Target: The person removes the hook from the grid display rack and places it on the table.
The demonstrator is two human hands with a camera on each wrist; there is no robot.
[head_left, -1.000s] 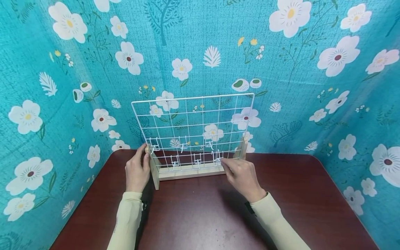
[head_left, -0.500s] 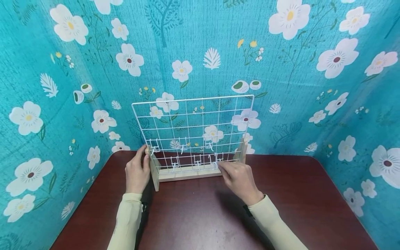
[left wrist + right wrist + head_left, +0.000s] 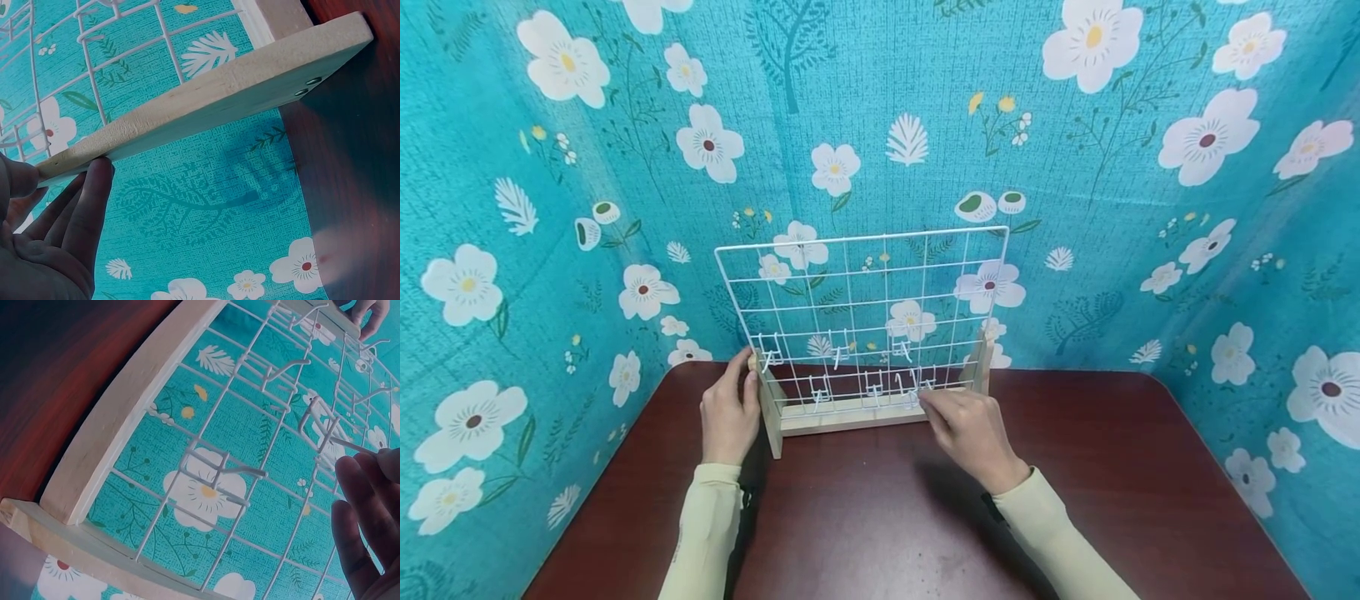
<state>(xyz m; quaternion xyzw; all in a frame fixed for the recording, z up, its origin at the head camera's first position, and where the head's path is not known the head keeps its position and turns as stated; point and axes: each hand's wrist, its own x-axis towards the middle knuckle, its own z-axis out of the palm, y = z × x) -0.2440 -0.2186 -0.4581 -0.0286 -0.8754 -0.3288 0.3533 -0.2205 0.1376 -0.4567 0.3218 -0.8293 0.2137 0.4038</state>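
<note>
A white wire grid [image 3: 886,237] stands tilted in a light wooden stand [image 3: 850,423], with several white hooks hanging on its lower rows. My left hand [image 3: 730,408] grips the stand's left side post; in the left wrist view its fingers [image 3: 97,187] lie against the post's outer face. Between thumb and fingertips my right hand [image 3: 967,425] pinches one white wire hook [image 3: 337,441] by its prong, in front of the grid's lower right part. Just right of that held hook, another hook [image 3: 928,384] hangs on the lower row.
The stand sits on a dark red-brown table [image 3: 850,517], near its back edge. Teal flowered fabric [image 3: 880,100] surrounds the table at the back and both sides. Two screws [image 3: 307,86] show on the post's outer face.
My right hand has shifted slightly left and down along the grid with the hook, away from the hook hanging at the lower right. The left hand stays at the post.
</note>
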